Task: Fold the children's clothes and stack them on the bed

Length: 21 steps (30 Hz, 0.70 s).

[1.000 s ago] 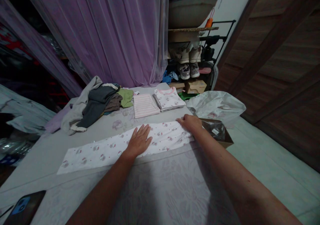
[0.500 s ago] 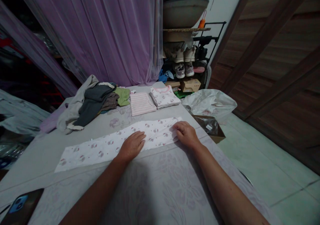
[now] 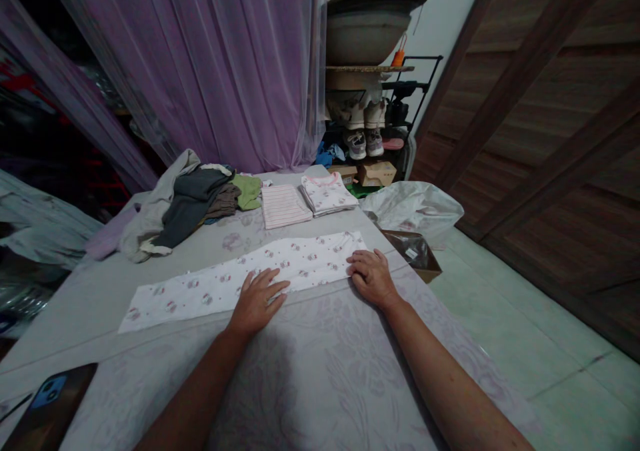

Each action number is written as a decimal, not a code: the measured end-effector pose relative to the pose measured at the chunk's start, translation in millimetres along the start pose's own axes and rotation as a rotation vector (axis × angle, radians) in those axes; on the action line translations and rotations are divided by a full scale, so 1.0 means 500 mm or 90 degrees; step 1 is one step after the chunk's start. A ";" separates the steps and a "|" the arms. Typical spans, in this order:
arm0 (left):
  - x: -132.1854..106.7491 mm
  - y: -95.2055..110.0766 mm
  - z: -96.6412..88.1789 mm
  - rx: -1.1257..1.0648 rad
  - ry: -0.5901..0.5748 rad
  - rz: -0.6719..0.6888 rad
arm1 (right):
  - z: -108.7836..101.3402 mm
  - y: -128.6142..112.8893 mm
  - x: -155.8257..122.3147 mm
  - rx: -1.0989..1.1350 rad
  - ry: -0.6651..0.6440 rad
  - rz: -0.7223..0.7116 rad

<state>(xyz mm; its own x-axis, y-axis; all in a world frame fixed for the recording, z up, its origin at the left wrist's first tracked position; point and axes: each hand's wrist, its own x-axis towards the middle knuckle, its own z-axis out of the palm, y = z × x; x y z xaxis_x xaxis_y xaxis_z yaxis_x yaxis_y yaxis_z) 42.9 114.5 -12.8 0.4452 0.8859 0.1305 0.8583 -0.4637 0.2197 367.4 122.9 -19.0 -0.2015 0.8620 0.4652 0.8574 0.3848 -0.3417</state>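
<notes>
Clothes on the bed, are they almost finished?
Partly. Two pieces look done: a striped pink-and-white garment and a printed white top lie folded. In hand: a long white printed garment lies flattened into a strip, with the left hand and right hand pressing on it. Left over: a rumpled clothes heap looks unfolded.

No legible text anywhere, a small white label on a dark plastic packet just beyond the right hand, too small to read, small pink motifs on the white cloth under the left hand, no lettering discernible
</notes>
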 end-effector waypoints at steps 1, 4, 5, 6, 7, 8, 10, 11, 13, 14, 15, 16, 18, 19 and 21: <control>0.001 0.000 0.000 -0.004 -0.001 -0.006 | 0.000 0.001 -0.002 -0.006 -0.007 0.000; -0.002 0.001 -0.001 -0.007 -0.008 -0.012 | 0.000 0.004 -0.004 -0.023 -0.018 -0.004; -0.003 0.005 -0.001 -0.005 -0.007 -0.013 | 0.001 0.005 -0.005 -0.027 -0.019 -0.005; -0.004 0.011 0.000 -0.002 -0.004 -0.012 | 0.002 0.005 -0.005 -0.030 -0.019 -0.006; -0.004 0.021 0.002 0.001 -0.001 -0.004 | 0.002 0.005 -0.005 -0.031 -0.019 -0.008; -0.001 0.033 0.004 0.002 0.002 0.012 | 0.003 0.004 -0.005 -0.031 -0.017 -0.010; 0.011 0.064 0.013 -0.006 -0.002 0.061 | 0.003 0.003 -0.005 -0.027 -0.010 -0.011; 0.020 0.081 0.018 -0.013 -0.010 0.088 | 0.002 0.001 -0.005 -0.023 -0.006 -0.011; 0.040 0.108 0.028 -0.023 -0.024 0.116 | 0.001 -0.001 -0.005 -0.017 0.000 -0.008; 0.049 0.117 0.032 -0.024 -0.027 0.118 | 0.001 -0.002 -0.006 -0.014 0.001 -0.005; 0.056 0.122 0.035 -0.023 -0.027 0.116 | 0.001 -0.002 -0.006 -0.013 0.002 0.000; 0.061 0.124 0.037 -0.021 -0.026 0.114 | 0.001 -0.002 -0.007 -0.013 0.003 0.006; 0.063 0.119 0.038 -0.017 -0.021 0.107 | 0.001 -0.001 -0.008 -0.013 0.006 0.020; 0.062 0.115 0.037 -0.016 -0.020 0.103 | 0.000 -0.001 -0.008 -0.013 0.005 0.026; 0.055 0.106 0.036 -0.017 -0.021 0.093 | -0.003 -0.001 -0.008 -0.012 0.000 0.033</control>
<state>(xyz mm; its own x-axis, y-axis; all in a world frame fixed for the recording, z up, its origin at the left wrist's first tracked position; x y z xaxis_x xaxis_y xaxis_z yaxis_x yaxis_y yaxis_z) 105.2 114.6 -14.9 0.5732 0.8089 0.1311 0.7771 -0.5873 0.2264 368.3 118.8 -19.4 -0.1559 0.8806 0.4475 0.8752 0.3332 -0.3507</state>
